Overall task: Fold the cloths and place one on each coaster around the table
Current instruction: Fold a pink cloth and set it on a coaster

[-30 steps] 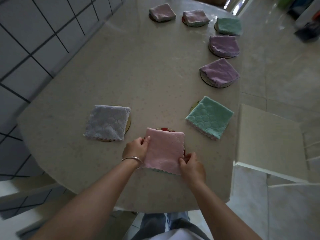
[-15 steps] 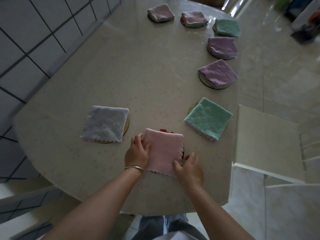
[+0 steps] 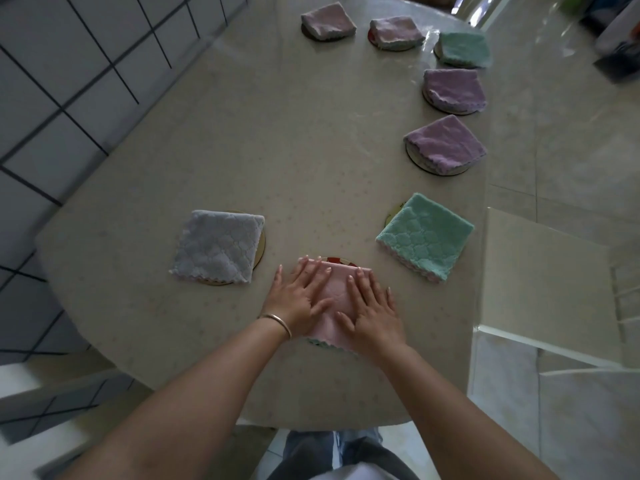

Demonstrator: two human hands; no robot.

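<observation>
Both hands flat, fingers straight and spread, pressing down on the pink cloth (image 3: pixel 337 299); no pinch, grip apart on each. Left hand (image 3: pixel 298 299) covers the cloth's left half, right hand (image 3: pixel 372 311) its right half, thumbs nearly meeting over the middle. Cloth lies folded directly under the palms on the counter (image 3: pixel 277 133), its far edge past the fingertips, its scalloped near edge showing between the wrists. A sliver of coaster (image 3: pixel 337 260) peeks out just beyond the fingertips, cloth on top of it. Bracelet (image 3: pixel 277 322) on left wrist. Left of the left hand, near but apart: grey cloth (image 3: pixel 218 245) on its coaster. Right of the right hand and a bit farther: green cloth (image 3: pixel 426 237) on a coaster. Well beyond the hands along the right rim, more folded cloths, each on a coaster: purple (image 3: pixel 445 145), purple (image 3: pixel 453 88), green (image 3: pixel 464 48), pink (image 3: pixel 396 31), pink (image 3: pixel 327 20).
</observation>
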